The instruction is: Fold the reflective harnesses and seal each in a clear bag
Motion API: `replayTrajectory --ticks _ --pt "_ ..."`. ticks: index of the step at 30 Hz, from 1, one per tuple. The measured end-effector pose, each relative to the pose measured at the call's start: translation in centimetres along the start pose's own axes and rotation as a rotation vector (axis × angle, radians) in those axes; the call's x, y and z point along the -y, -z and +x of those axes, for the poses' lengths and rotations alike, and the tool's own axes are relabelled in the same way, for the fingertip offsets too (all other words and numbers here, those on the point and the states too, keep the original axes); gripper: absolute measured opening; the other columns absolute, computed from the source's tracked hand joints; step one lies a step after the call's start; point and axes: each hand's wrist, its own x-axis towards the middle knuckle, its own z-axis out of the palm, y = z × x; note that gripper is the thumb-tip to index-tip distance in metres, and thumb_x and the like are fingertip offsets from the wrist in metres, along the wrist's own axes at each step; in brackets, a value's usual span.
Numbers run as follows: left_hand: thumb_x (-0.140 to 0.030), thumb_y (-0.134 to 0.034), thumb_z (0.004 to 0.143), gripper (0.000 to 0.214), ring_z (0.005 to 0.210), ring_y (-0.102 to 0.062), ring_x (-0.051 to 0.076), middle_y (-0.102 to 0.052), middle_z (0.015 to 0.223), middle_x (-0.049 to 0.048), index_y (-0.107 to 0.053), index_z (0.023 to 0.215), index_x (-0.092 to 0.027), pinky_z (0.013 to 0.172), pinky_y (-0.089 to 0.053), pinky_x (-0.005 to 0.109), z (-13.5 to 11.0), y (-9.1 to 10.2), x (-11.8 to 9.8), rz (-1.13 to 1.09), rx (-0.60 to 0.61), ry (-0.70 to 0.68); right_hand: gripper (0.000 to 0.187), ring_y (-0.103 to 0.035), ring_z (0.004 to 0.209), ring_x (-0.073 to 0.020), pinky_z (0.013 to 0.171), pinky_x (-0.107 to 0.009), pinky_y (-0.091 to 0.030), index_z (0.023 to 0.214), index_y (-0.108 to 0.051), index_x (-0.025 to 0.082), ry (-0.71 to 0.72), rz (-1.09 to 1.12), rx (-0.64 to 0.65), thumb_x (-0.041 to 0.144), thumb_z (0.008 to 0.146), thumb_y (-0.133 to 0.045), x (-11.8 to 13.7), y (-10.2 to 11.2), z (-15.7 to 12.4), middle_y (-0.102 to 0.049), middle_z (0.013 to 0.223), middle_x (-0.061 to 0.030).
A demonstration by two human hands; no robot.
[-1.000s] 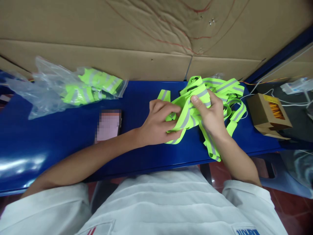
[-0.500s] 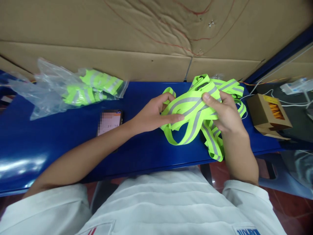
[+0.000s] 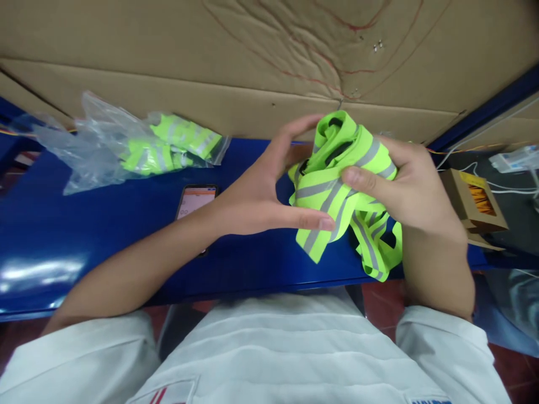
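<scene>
Two changes stand out: the wide loop that hung below our left hand (image 3: 259,193) half a second ago no longer shows, and that hand has opened into a broad C. We judge that the bundle of fluorescent yellow-green webbing straps with grey stripes (image 3: 324,191) is now more compact, so gathering it seems further along, though a short flat end juts out below our left thumb.

The bundle sits between our hands, above the glossy blue table (image 3: 261,264). Our right hand (image 3: 415,193) is clamped on its right side, thumb across the front; our left curves loosely around the other side, and we cannot tell how firmly its half-hidden fingers touch. More striped strap (image 3: 373,247) trails beneath, near the right wrist.
</scene>
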Motion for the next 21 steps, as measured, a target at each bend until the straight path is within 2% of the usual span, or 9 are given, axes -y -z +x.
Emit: replayTrajectory --ticks 3,5,7,9,12,15,17,19,21 --pt "-0.063 -0.092 0.07 0.092 0.135 -0.062 0.041 -0.069 0.131 0.0091 -0.056 0.146 -0.025 0.113 -0.052 0.06 0.0 -0.4 -0.6 -0.045 0.012 0.079 0.018 -0.074 0.087 -0.0187 0.074 -0.03 -0.062 0.097 -0.08 0.031 0.002 -0.108 0.031 0.048 0.09 -0.08 2.7 -0.1 1.3 -0.077 0.092 0.0081" --pt "-0.061 -0.09 0.073 0.072 0.121 -0.07 0.039 -0.074 0.116 0.0062 -0.068 0.13 -0.022 0.106 -0.059 0.056 -0.1 -0.4 -0.9 -0.083 0.029 0.141 0.02 -0.074 0.082 -0.0205 0.069 -0.031 -0.061 0.088 -0.08 0.032 -0.005 -0.139 0.032 0.051 0.084 -0.085 3.4 -0.3 2.4 -0.076 0.086 0.0064" --pt "-0.062 -0.089 0.075 0.065 0.113 -0.074 0.035 -0.076 0.108 0.0043 -0.072 0.123 -0.022 0.098 -0.064 0.051 -0.1 -0.3 -1.0 -0.151 0.033 0.187 0.023 -0.074 0.078 -0.0228 0.064 -0.034 -0.062 0.084 -0.08 0.032 -0.049 -0.081 0.034 0.053 0.08 -0.088 3.3 -0.5 3.5 -0.077 0.085 0.0042" --pt "-0.067 -0.087 0.075 0.068 0.116 -0.074 0.033 -0.076 0.112 0.0036 -0.071 0.125 -0.024 0.097 -0.065 0.048 -0.1 0.1 -0.8 -0.234 0.021 0.18 0.026 -0.077 0.081 -0.0258 0.066 -0.036 -0.065 0.086 -0.08 0.032 -0.126 0.064 0.067 0.056 0.079 -0.088 2.7 -0.5 4.3 -0.081 0.091 0.0015" --pt "-0.082 -0.067 0.084 0.07 0.133 -0.066 0.032 -0.074 0.125 0.0024 -0.072 0.127 -0.028 0.111 -0.057 0.049 0.3 0.8 0.3 -0.311 0.059 0.087 0.034 -0.08 0.099 -0.033 0.083 -0.044 -0.071 0.094 -0.082 0.029 -0.191 0.306 0.092 0.058 0.078 -0.089 1.4 0.5 4.9 -0.083 0.105 -0.003" --pt "-0.087 -0.037 0.095 0.075 0.132 -0.066 0.029 -0.076 0.123 0.0009 -0.077 0.117 -0.028 0.119 -0.05 0.049 0.9 1.9 2.1 -0.246 0.136 0.058 0.041 -0.071 0.126 -0.0392 0.103 -0.051 -0.068 0.097 -0.083 0.029 -0.139 0.351 -0.053 0.059 0.072 -0.093 0.1 2.6 4.7 -0.082 0.115 0.0009" --pt "-0.077 -0.044 0.101 0.064 0.12 -0.072 0.027 -0.078 0.117 0.0019 -0.078 0.112 -0.024 0.111 -0.054 0.045 1.2 2.6 3.2 -0.121 0.176 0.092 0.04 -0.06 0.141 -0.0424 0.104 -0.051 -0.066 0.089 -0.084 0.033 -0.089 0.295 -0.175 0.063 0.065 -0.095 -0.5 4.1 4.3 -0.081 0.118 0.0059" --pt "-0.058 -0.063 0.1 0.043 0.111 -0.074 0.025 -0.079 0.115 0.0041 -0.078 0.112 -0.02 0.101 -0.057 0.037 1.3 3.2 3.8 -0.002 0.236 0.101 0.04 -0.047 0.151 -0.0426 0.102 -0.053 -0.065 0.093 -0.085 0.038 -0.097 0.271 -0.169 0.068 0.067 -0.092 -0.7 5.3 4.0 -0.078 0.124 0.0105" --pt "-0.04 -0.069 0.097 0.03 0.108 -0.073 0.023 -0.079 0.117 0.0054 -0.077 0.115 -0.018 0.096 -0.057 0.031 1.2 3.5 4.0 0.088 0.319 0.071 0.036 -0.042 0.154 -0.0398 0.099 -0.053 -0.064 0.1 -0.084 0.044 -0.079 0.266 -0.17 0.069 0.074 -0.086 -0.8 5.9 3.5 -0.076 0.127 0.0153"
